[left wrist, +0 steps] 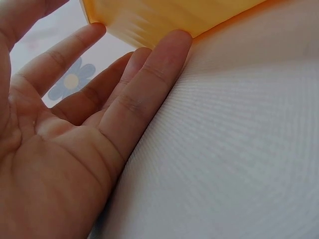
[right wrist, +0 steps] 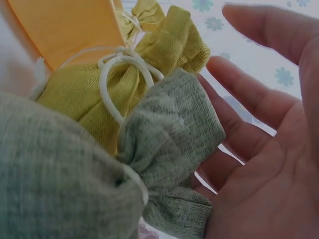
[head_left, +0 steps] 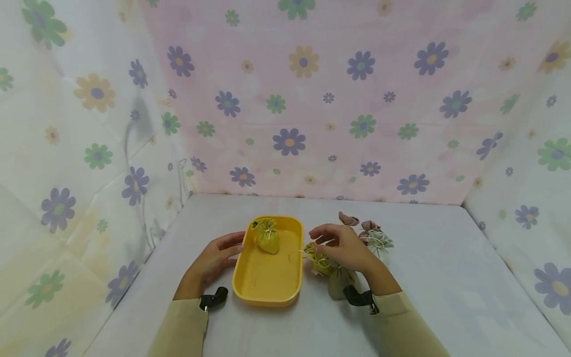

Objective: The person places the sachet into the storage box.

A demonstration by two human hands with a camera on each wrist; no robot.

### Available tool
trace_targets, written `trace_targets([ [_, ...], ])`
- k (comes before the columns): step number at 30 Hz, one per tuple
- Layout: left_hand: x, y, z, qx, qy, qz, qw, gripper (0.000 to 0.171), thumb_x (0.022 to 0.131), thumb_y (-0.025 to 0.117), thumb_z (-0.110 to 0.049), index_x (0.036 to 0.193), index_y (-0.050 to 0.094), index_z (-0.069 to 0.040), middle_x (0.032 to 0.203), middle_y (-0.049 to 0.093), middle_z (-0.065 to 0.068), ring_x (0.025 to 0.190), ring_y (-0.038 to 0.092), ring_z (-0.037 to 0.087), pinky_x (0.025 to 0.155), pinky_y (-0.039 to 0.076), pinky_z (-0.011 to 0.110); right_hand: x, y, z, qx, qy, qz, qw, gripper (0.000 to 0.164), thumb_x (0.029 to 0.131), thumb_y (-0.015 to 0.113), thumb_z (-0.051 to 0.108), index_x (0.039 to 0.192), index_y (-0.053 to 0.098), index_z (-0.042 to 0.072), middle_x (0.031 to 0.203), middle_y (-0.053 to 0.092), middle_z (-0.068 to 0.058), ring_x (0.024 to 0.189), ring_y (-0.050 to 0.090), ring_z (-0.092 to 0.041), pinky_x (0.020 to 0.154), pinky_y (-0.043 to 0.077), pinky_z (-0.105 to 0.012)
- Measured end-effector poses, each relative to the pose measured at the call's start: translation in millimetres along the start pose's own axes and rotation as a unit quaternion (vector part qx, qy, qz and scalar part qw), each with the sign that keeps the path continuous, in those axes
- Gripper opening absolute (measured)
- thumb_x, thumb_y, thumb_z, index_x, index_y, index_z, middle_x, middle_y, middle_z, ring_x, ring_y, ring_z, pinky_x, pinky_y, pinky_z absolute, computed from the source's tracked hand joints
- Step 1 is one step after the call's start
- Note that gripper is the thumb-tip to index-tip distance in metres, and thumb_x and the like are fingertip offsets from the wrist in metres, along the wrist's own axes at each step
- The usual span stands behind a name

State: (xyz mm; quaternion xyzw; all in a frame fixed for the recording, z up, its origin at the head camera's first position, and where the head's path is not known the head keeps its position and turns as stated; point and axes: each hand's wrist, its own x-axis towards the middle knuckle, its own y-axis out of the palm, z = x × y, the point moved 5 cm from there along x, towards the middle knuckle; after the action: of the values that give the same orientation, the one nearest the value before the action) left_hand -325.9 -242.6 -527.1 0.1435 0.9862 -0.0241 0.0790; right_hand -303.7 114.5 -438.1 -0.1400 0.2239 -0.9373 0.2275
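Observation:
Near the middle of the table lies a yellow tray [head_left: 267, 287], with a small yellow-green drawstring pouch [head_left: 268, 243] inside toward its far end. My left hand [head_left: 216, 258] is at the tray's left side, fingers loosely extended; in the left wrist view its fingertips [left wrist: 174, 42] meet the tray's outer wall. To the right of the tray, my right hand [head_left: 345, 245] hovers over a group of pouches, thumb and fingers apart, gripping none of them. Under it are another yellow-green pouch [head_left: 320, 264] and a grey-green one [head_left: 339, 285]. The grey-green pouch's gathered top [right wrist: 169, 124] is close to the palm.
Beyond the right hand lie a pale green pouch [head_left: 379, 240] with white cord and pinkish-brown pouches [head_left: 349, 219], partly hidden. The white table [head_left: 446, 277] meets flowered cloth [head_left: 290, 163] at the back and sides. Each wrist wears a black camera mount [head_left: 214, 298].

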Motion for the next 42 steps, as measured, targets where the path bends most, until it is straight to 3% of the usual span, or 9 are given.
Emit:
trace_targets([
  [4, -0.8, -0.1, -1.2, 0.001, 0.007, 0.003, 1.0000, 0.056, 0.099, 0.072, -0.025, 0.150, 0.053, -0.013, 0.158, 0.049, 0.009, 0.132, 0.061, 0.024, 0.096, 0.060, 0.041, -2, 0, -1, -0.005, -0.005, 0.025, 1.000, 0.039, 0.092, 0.081, 0.026, 0.128, 0.069, 0.021, 0.128, 0.069, -0.008, 0.115, 0.068, -0.024, 0.100, 0.058, -0.046],
  [10, -0.5, -0.4, 1.9, 0.000, 0.007, 0.005, 1.0000, 0.056, 0.099, 0.072, -0.025, 0.150, 0.053, -0.013, 0.157, 0.050, 0.009, 0.131, 0.061, 0.024, 0.096, 0.061, 0.041, -7, 3, -4, -0.016, -0.011, 0.045, 0.999, 0.047, 0.088, 0.084, 0.026, 0.132, 0.068, 0.019, 0.129, 0.069, -0.002, 0.116, 0.067, -0.025, 0.102, 0.057, -0.047],
  [17, 1.6, 2.1, 6.4, -0.003, 0.007, 0.003, 1.0000, 0.056, 0.098, 0.073, -0.025, 0.150, 0.054, -0.014, 0.157, 0.050, 0.010, 0.131, 0.061, 0.026, 0.096, 0.060, 0.041, -11, 2, -11, -0.017, -0.002, 0.040, 0.999, 0.051, 0.084, 0.087, 0.023, 0.132, 0.069, 0.021, 0.127, 0.069, 0.002, 0.113, 0.068, -0.019, 0.099, 0.058, -0.042],
  [25, 0.8, -0.8, 3.6, 0.000, 0.005, -0.007, 1.0000, 0.057, 0.097, 0.074, -0.027, 0.149, 0.055, -0.014, 0.155, 0.051, 0.009, 0.129, 0.062, 0.025, 0.095, 0.061, 0.041, -7, -1, -15, -0.016, 0.002, 0.032, 0.999, 0.050, 0.085, 0.087, 0.022, 0.131, 0.070, 0.013, 0.123, 0.070, 0.001, 0.109, 0.069, -0.019, 0.092, 0.060, -0.031],
  [42, 0.4, -1.8, 2.1, 0.005, 0.007, -0.008, 0.9999, 0.057, 0.097, 0.074, -0.029, 0.149, 0.055, -0.015, 0.155, 0.052, 0.009, 0.131, 0.061, 0.026, 0.097, 0.060, 0.040, -9, -6, -16, -0.003, 0.015, -0.019, 1.000, 0.022, 0.087, 0.085, 0.023, 0.108, 0.079, 0.025, 0.111, 0.074, 0.001, 0.097, 0.072, -0.018, 0.081, 0.063, -0.028],
])
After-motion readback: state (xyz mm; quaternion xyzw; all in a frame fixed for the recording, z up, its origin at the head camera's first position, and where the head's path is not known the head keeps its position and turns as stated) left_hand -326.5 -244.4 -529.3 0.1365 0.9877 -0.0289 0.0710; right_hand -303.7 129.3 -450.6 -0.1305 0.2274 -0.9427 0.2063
